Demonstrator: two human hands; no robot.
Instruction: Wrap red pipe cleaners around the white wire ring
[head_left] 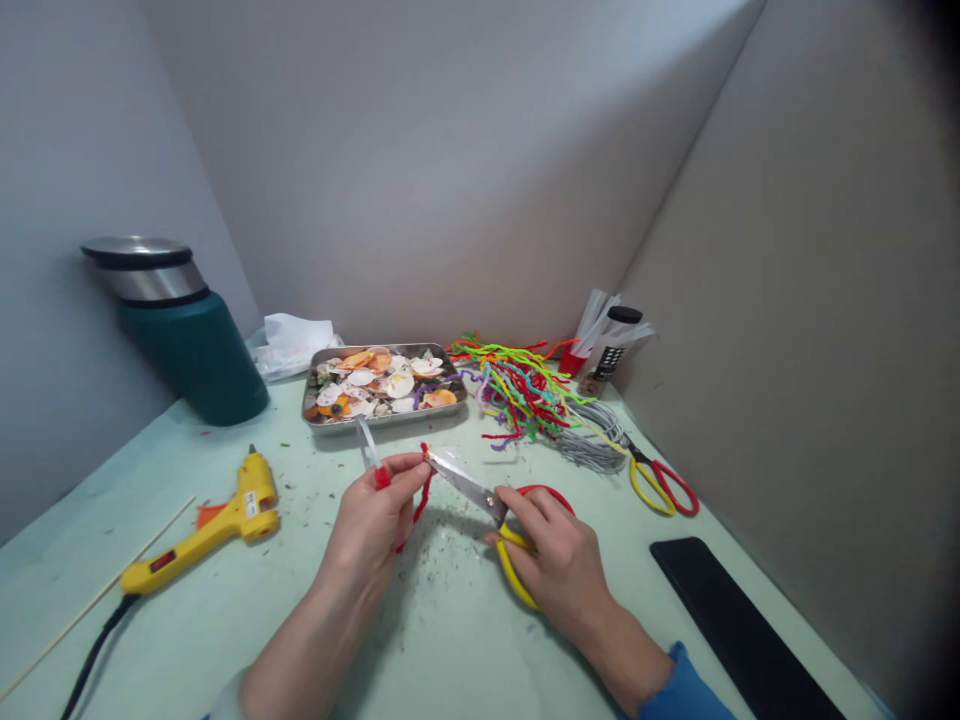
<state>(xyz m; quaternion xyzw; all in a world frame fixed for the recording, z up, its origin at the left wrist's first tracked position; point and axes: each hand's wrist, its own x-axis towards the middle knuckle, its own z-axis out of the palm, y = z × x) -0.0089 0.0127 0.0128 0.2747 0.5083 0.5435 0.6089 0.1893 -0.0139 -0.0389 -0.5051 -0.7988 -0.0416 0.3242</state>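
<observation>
My left hand (379,515) is closed, pinching a red pipe cleaner (424,497) between thumb and forefinger. One end pokes up above the fingertips and the rest dangles beneath the thumb. The same hand also has a translucent stick with a red part (369,447) sticking up among its fingers. In my right hand (555,555) are scissors (474,490) with one red and one yellow handle. Their blade tips reach the pipe cleaner's upper end, close to my left fingertips. Whether the blades touch it, I cannot tell.
Shells fill a metal tray (390,425). Beside it lie tangled colourful pipe cleaners (525,385), a grey wire coil (592,450) and second scissors (660,488). A yellow glue gun (202,535), thin stick (97,595) and green bottle (191,345) are left; a black strip (739,620) is right.
</observation>
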